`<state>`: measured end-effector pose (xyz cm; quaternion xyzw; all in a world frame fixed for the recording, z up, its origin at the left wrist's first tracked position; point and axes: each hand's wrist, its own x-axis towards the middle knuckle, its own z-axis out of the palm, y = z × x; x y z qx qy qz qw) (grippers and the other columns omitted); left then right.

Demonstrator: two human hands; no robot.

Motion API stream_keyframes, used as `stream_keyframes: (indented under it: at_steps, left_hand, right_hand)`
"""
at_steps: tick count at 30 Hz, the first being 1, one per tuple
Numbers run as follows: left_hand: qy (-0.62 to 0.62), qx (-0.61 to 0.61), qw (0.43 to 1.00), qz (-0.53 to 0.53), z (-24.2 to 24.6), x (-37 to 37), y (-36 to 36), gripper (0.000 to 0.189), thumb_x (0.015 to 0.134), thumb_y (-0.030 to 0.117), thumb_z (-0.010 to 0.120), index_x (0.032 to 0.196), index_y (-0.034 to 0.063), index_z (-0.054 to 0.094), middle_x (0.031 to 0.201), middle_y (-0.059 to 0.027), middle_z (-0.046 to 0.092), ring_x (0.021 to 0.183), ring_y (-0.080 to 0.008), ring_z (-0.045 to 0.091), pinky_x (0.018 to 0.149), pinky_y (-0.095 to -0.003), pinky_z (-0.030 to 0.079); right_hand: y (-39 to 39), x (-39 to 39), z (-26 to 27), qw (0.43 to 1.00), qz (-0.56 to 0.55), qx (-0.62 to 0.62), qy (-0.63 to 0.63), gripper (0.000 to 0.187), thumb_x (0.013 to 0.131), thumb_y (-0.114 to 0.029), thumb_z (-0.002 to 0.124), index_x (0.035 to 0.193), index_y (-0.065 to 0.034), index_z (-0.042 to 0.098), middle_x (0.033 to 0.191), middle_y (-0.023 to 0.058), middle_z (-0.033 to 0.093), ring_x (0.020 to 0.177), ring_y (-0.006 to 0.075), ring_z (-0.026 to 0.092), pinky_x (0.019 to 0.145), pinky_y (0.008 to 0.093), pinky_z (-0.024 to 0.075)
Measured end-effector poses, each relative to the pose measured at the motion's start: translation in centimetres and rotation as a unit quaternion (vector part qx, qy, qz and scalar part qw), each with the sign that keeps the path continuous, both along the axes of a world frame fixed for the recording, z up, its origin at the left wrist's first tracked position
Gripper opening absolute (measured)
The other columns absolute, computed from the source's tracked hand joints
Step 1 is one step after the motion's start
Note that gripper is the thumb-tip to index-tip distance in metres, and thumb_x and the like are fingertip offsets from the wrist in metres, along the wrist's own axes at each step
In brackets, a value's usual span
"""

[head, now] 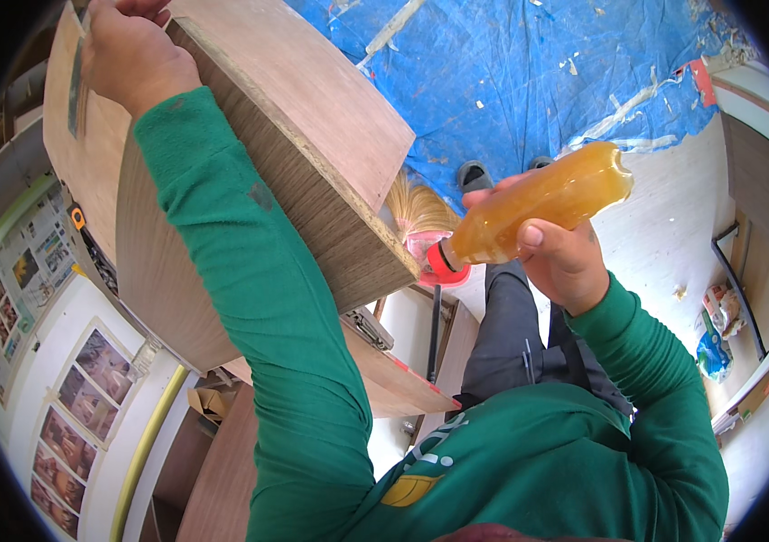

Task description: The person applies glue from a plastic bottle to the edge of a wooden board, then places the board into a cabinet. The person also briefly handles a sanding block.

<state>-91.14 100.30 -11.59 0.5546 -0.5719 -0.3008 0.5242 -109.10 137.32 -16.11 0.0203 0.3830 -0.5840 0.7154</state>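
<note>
In my right hand (560, 261) is a clear plastic bottle (540, 206) of cloudy amber liquid, gripped around its body. The bottle is tilted, its red-capped neck pointing left and down, close to the near corner of a wood-grain panel (296, 223). Raw, rough board shows along this panel's edge (289, 129). My left hand (137, 64) is at the panel's far end, at the top left, with its fingers curled. The picture's rim and the hand itself hide what those fingers touch.
Behind the bottle neck stands a broom (418, 206) with straw-coloured bristles. Blue sheeting (492, 74) with scraps covers the floor ahead. A cabinet door (391, 372) with a metal hinge (369, 328) is below the panel. A tape measure (77, 217) lies left; a plastic bag (715, 345) lies right.
</note>
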Motion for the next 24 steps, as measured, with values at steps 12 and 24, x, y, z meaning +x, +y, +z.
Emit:
stream_keyframes:
  at_steps: [12,24]
  left_hand:
    - [0.008,-0.001,1.0,-0.014,-0.1,-0.1,0.0,0.035,0.103,0.025,0.048,0.097,-0.007,0.06,0.081,-0.0187,0.073,0.076,-0.029,0.074,0.072,-0.0332,0.056]
    - [0.048,-0.027,0.998,0.001,-0.3,-1.1,1.1,0.038,0.101,0.041,0.059,0.076,0.0128,0.063,0.068,-0.0005,0.064,0.063,-0.0124,0.062,0.064,-0.027,0.046]
  right_hand:
    - [-0.7,1.4,1.0,0.997,-0.022,-0.072,0.019,0.047,0.089,-0.013,0.077,0.13,-0.0022,0.057,0.126,0.0211,0.067,0.124,0.0344,0.063,0.107,0.0512,0.0514]
    - [-8.7,1.4,0.4,0.987,0.048,-0.121,0.096,0.048,0.095,-0.02,0.07,0.135,-0.0001,0.052,0.133,0.0259,0.062,0.13,0.0379,0.059,0.11,0.0556,0.0484]
